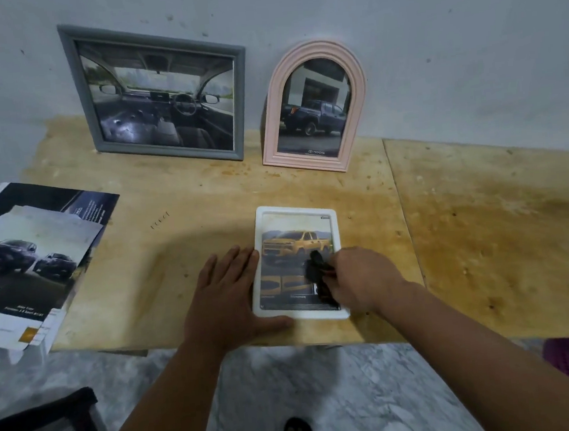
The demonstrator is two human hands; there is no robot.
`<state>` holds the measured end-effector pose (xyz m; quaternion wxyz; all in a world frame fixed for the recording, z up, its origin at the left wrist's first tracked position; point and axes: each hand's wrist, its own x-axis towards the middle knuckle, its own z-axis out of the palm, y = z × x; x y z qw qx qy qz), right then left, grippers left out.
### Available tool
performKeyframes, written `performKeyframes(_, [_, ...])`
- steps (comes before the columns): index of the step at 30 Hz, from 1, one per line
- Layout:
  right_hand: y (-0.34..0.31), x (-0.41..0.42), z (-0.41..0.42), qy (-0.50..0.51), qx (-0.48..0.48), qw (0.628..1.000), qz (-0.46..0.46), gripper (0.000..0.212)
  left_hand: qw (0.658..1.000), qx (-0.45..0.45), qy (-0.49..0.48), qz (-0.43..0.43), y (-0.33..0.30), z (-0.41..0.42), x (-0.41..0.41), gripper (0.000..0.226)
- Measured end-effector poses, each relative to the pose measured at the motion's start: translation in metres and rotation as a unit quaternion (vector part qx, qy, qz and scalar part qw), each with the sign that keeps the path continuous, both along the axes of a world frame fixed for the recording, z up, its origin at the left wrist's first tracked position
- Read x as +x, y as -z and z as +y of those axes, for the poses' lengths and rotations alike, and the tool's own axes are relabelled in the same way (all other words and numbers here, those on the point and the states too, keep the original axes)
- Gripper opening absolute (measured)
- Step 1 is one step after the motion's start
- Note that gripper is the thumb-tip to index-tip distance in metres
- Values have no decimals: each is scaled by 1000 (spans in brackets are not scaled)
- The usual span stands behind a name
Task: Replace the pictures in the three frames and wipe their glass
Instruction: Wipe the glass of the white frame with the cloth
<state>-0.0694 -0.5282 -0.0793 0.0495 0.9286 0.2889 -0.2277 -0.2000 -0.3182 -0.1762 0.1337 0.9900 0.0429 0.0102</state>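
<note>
Head view: we had the small white rectangular frame (298,261) flat on the pale wooden surface (484,232), near its front edge. Our left hand (226,296) lay flat, fingers straight, braced against the frame's left edge; our right hand (360,277) pinched a bunched black cloth (317,267) on the glass. To wipe well, we judged: keep the brace firm, use overlapping strokes, reach the corners.

Frames and contents: white held a yellow pickup picture; the grey rectangular frame (158,88), leaning on the wall, a car-interior picture; the pink arched frame (315,106), a dark pickup picture. Loose car brochures (33,264) lay at left.
</note>
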Motion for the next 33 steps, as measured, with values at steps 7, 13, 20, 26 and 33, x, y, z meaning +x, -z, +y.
performKeyframes(7, [-2,-44,22,59,54,993,90,16,1000,-3,-5,7,-1,-1,1,137])
performKeyframes(13, [26,-56,67,6,177,975,134,27,999,-9,9,-50,8,0,1,114])
performKeyframes(20, [5,-35,8,175,295,912,223,27,999,31,3,-31,10,1,4,125])
performKeyframes(26, [5,-3,-112,283,280,913,-90,28,1000,14,-3,-11,7,0,4,132])
performKeyframes(33, [21,-7,-144,333,-14,941,-52,68,1000,9,2,-14,7,4,3,130])
